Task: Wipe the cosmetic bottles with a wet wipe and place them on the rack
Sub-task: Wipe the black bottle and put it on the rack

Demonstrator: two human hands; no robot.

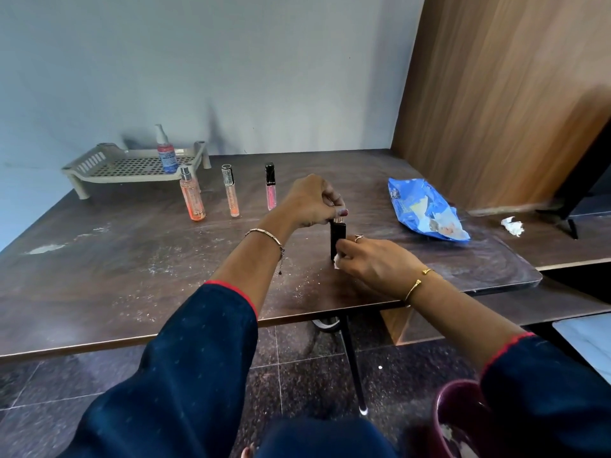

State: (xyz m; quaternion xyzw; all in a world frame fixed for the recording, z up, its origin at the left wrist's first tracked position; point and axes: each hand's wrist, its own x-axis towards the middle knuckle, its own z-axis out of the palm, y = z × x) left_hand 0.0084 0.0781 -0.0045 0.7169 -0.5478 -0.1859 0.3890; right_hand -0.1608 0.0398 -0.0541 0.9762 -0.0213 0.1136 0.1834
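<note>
A small black cosmetic bottle [337, 235] stands upright on the dark wooden table [132, 259]. My left hand [312, 201] pinches its top from above. My right hand [377, 264] presses a white wet wipe [337, 260] against the bottle's lower side. At the back left is a beige perforated rack [132, 165] with a pump bottle [166, 150] standing on it. In front of the rack stand three bottles: an orange spray bottle [191, 195], a slim peach tube [230, 190] and a pink tube with a black cap [270, 186].
A blue wet-wipe packet [426, 209] lies on the table to the right, and a crumpled white wipe [512, 225] lies beyond it. A wooden panel [496, 94] rises at the right. A maroon bin [463, 421] stands on the floor by my right arm.
</note>
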